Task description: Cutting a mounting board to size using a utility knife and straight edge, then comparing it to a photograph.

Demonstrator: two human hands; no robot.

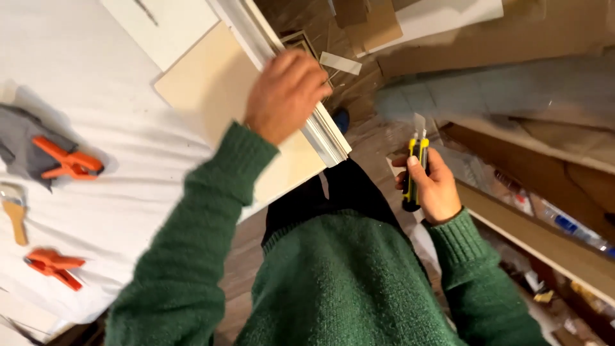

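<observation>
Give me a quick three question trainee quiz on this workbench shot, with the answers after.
1. True or false: the right hand holds a yellow and black utility knife with its blade out.
2. What does the left hand rest on: A) a paintbrush, B) a long white moulding strip, C) an orange clamp?
3. How many orange spring clamps lie on the white sheet?

Key: 1. True. 2. B. 3. Two: upper clamp, lower clamp.

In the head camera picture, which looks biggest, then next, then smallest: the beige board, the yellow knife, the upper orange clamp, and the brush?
1. Beige board, by far the largest.
2. Yellow knife, though it sits nearer the camera.
3. Upper orange clamp.
4. Brush, partly cut off at the edge, so clamp versus brush is unsure.
</observation>
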